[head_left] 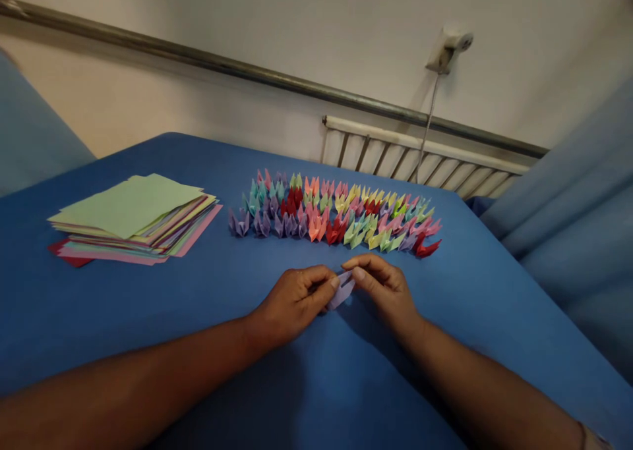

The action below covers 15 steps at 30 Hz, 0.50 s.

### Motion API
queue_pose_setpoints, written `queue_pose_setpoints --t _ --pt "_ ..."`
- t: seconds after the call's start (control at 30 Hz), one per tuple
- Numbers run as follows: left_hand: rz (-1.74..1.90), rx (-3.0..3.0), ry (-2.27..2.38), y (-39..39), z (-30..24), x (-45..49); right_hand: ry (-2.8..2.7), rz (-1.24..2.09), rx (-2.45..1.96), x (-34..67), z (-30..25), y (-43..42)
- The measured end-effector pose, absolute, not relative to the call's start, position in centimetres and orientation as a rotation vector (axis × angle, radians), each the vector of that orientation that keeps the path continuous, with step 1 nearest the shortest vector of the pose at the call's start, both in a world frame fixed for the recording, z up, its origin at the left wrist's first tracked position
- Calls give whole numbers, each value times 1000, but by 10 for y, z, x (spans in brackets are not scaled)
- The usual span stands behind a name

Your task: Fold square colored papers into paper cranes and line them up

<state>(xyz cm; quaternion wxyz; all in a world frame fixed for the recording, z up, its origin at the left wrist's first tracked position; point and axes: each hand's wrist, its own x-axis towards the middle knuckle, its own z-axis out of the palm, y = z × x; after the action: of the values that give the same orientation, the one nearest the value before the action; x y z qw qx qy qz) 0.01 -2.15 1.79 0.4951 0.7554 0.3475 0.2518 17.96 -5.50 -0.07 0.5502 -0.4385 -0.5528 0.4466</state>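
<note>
Between my two hands, just above the blue surface, is a small piece of folded lilac paper [341,294]. My left hand [299,298] pinches its left side between thumb and fingers. On the other side, my right hand [388,292] holds the paper's upper right part, its thumb and fingertips closed on it. Parts of the paper are hidden behind the fingers. Just beyond my hands stand rows of origami cranes [319,226] in purple, red, pink, yellow, green and blue.
A loose stack of coloured paper sheets [133,206], pale green on top, lies to the left on the blue-covered surface [198,298]. Behind it run a wall with a metal rail [247,72] and a white radiator [395,150]. Blue curtains [583,232] hang at the right.
</note>
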Motion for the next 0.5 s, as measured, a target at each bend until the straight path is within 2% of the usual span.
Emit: queue_pose_setpoints --t 0.5 --pt "634 1906 842 -21 16 -1 -1314 1021 -1010 183 1 -54"
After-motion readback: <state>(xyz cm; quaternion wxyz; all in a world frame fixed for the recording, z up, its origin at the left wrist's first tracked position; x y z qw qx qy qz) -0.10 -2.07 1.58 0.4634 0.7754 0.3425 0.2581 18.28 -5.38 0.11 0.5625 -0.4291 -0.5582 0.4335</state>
